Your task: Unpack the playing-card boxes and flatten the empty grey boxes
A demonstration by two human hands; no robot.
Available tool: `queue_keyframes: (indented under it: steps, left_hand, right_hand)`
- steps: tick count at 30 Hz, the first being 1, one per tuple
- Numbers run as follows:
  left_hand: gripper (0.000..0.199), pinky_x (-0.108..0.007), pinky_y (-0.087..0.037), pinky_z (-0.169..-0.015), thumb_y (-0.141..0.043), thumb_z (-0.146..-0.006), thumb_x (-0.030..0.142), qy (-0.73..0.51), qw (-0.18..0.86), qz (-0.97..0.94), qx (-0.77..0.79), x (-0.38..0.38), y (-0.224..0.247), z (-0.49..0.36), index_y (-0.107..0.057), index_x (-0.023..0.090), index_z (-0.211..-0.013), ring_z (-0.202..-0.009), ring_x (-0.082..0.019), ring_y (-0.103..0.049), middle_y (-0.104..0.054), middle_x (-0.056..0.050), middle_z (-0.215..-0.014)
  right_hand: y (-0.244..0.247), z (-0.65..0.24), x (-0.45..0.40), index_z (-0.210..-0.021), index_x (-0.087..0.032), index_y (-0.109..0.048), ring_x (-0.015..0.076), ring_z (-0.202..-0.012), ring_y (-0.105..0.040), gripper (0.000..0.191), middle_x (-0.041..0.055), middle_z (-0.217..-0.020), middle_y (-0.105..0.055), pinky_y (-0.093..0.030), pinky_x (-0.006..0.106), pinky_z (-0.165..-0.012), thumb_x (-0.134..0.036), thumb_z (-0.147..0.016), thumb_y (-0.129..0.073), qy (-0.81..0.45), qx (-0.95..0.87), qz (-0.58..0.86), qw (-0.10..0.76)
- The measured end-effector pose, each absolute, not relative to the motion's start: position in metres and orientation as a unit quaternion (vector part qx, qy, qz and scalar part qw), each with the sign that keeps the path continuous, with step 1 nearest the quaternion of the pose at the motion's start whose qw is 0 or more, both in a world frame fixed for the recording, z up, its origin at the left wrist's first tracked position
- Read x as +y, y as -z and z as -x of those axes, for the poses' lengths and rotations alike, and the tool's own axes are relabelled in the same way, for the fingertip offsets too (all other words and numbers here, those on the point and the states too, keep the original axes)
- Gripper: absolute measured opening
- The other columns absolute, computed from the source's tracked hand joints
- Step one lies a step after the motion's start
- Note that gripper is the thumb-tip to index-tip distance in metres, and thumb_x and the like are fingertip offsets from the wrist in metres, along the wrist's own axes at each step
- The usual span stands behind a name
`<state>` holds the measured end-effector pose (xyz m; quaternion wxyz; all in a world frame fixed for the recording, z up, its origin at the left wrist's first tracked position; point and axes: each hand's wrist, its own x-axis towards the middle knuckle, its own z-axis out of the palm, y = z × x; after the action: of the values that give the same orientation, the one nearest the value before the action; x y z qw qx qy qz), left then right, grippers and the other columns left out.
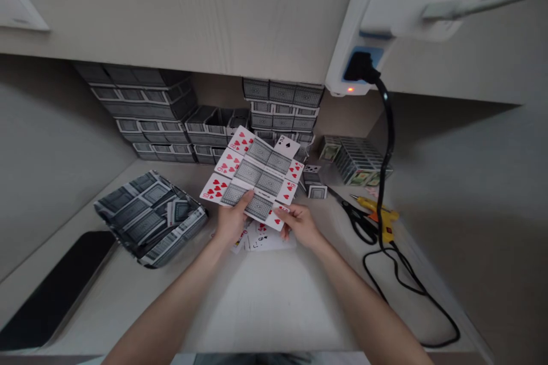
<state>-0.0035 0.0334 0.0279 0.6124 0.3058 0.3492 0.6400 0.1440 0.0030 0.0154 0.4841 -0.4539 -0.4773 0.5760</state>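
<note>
A flat panel of interlocked playing cards [258, 176] is held up above the desk, tilted, with patterned grey backs in its middle and heart faces at its sides. My left hand [231, 221] grips its lower left edge, thumb on top. My right hand [300, 224] pinches the lower right corner between thumb and fingers. A two of spades [286, 147] shows at the panel's upper right edge. Loose playing cards [268, 240] lie face up on the desk below, partly hidden by the panel and hands.
Left stands a box made of cards [149, 217] beside a black flat object [53, 291]. Stacked card boxes [156, 125] line the back. Right lie black scissors [357, 219] and a yellow glue gun [387, 222] with a black cord [454, 328]. A power strip [357, 28] hangs above.
</note>
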Motion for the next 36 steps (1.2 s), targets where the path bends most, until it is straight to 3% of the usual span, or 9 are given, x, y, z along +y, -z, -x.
queue_keyframes:
  steps: [7, 13, 23, 27, 30, 36]
  left_hand:
    - [0.052, -0.033, -0.050, -0.078, -0.070, -0.060, 0.024, -0.629, 0.618, -0.317, 0.349, 0.031, -0.026, 0.002, -0.053, 0.022, -0.109, -0.095, -0.021, -0.058, -0.060, -0.006, -0.110]
    - [0.050, -0.031, -0.051, -0.074, -0.070, -0.060, 0.023, -0.617, 0.626, -0.318, 0.356, 0.032, -0.026, 0.002, -0.054, 0.020, -0.106, -0.088, -0.020, -0.060, -0.063, -0.006, -0.103]
    - [0.048, -0.032, -0.050, -0.078, -0.072, -0.059, 0.022, -0.640, 0.617, -0.287, 0.357, 0.035, -0.032, 0.006, -0.056, 0.021, -0.104, -0.090, -0.019, -0.060, -0.063, -0.005, -0.104]
    - [0.049, -0.033, -0.048, -0.081, -0.072, -0.057, 0.019, -0.667, 0.584, -0.288, 0.362, 0.040, -0.035, 0.014, -0.057, 0.021, -0.104, -0.094, -0.020, -0.059, -0.063, -0.005, -0.105]
    - [0.050, -0.035, -0.047, -0.084, -0.073, -0.055, 0.016, -0.677, 0.571, -0.287, 0.365, 0.044, -0.037, 0.019, -0.058, 0.020, -0.102, -0.095, -0.020, -0.059, -0.064, -0.005, -0.102]
    - [0.044, -0.038, -0.047, -0.083, -0.072, -0.055, 0.016, -0.658, 0.605, -0.262, 0.363, 0.045, -0.036, 0.022, -0.061, 0.015, -0.098, -0.090, -0.021, -0.061, -0.066, -0.007, -0.098]
  right_hand:
    - [-0.010, -0.146, 0.004, -0.051, -0.015, -0.054, 0.0085, -0.026, -0.044, 0.036, -0.0036, -0.033, -0.051, -0.035, 0.019, -0.027, -0.047, -0.064, -0.063, -0.582, -0.465, 0.456, 0.487]
    - [-0.010, -0.144, 0.003, -0.049, -0.015, -0.052, 0.0081, -0.025, -0.043, 0.038, -0.0028, -0.033, -0.052, -0.035, 0.019, -0.027, -0.048, -0.065, -0.061, -0.580, -0.474, 0.451, 0.484]
    - [-0.011, -0.144, 0.004, -0.059, -0.017, -0.055, 0.0092, -0.033, -0.047, 0.033, -0.0040, -0.043, -0.053, -0.039, 0.021, -0.033, -0.048, -0.064, -0.062, -0.569, -0.487, 0.457, 0.481]
    - [-0.008, -0.154, 0.009, -0.079, -0.019, -0.064, 0.0130, -0.059, -0.055, 0.033, 0.0005, -0.068, -0.061, -0.046, 0.027, -0.057, -0.044, -0.059, -0.069, -0.470, -0.597, 0.457, 0.463]
    - [-0.005, -0.163, 0.012, -0.088, -0.021, -0.066, 0.0206, -0.089, -0.051, 0.050, 0.0049, -0.091, -0.058, -0.040, 0.035, -0.082, -0.041, -0.044, -0.078, -0.312, -0.710, 0.483, 0.408]
    - [0.000, -0.166, 0.011, -0.096, -0.022, -0.063, 0.0220, -0.095, -0.043, 0.054, 0.0045, -0.093, -0.052, -0.035, 0.036, -0.085, -0.044, -0.048, -0.076, -0.228, -0.767, 0.511, 0.314]
